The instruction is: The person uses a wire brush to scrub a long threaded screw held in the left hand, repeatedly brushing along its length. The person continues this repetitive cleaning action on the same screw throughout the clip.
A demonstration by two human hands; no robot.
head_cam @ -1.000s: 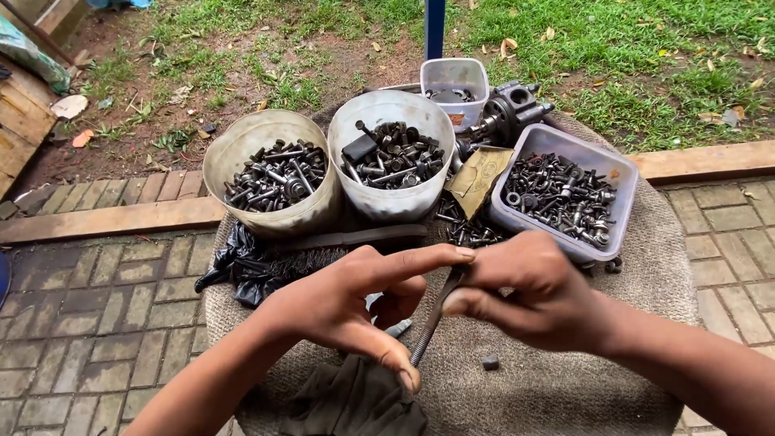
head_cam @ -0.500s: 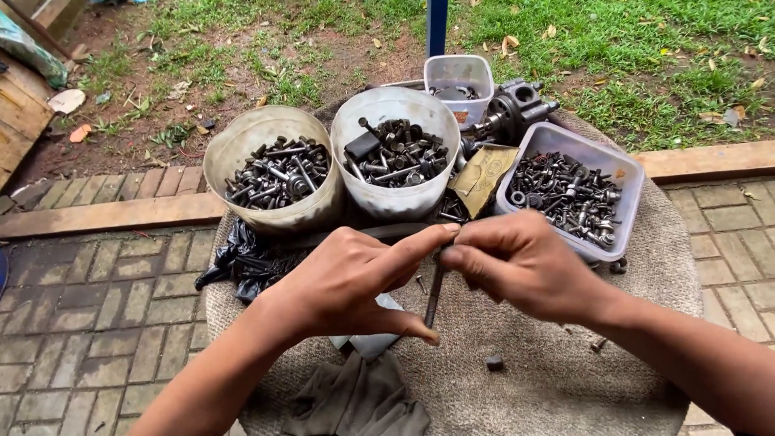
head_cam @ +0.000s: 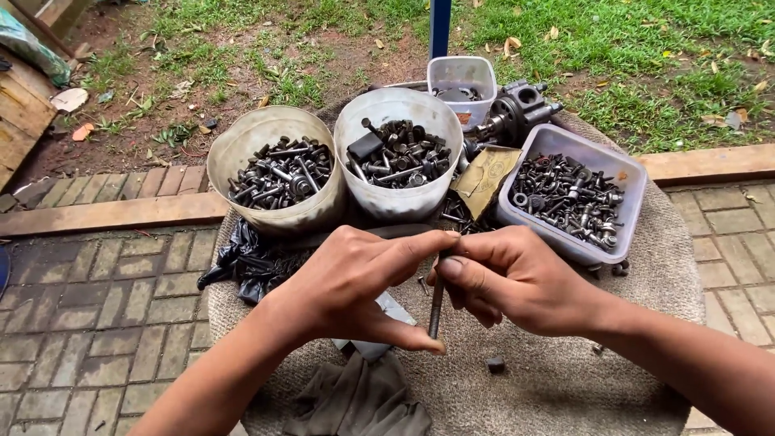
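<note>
Over the middle of the round, cloth-covered table (head_cam: 646,266), both hands meet around a long threaded bolt (head_cam: 436,311); the bolt stands nearly upright, its upper end hidden between the fingers and its lower threaded end pointing down toward the cloth. The left hand (head_cam: 351,282) is curled, forefinger stretched across to the top of the bolt and thumb reaching to its lower tip, so the bolt is pinched lengthwise between them; the right hand (head_cam: 513,274) is closed around the upper part of the bolt, thumb pressed against the shaft and the other fingers folded in behind it.

Behind the hands stand two round pale tubs, the left tub (head_cam: 242,153) and the middle tub (head_cam: 355,129), both heaped with dark bolts and nuts; to the right sits a rectangular grey tray (head_cam: 617,234) filled with smaller fasteners; a small clear box (head_cam: 460,69) stands farther back, beside a dark metal machine part (head_cam: 517,109). A folded brownish paper (head_cam: 484,178) leans between the middle tub and the tray; a black plastic bag (head_cam: 238,258) lies crumpled at the table's left edge; a dark rag (head_cam: 355,400) lies at the near edge, with a small nut (head_cam: 495,365) on the cloth just right of it.
</note>
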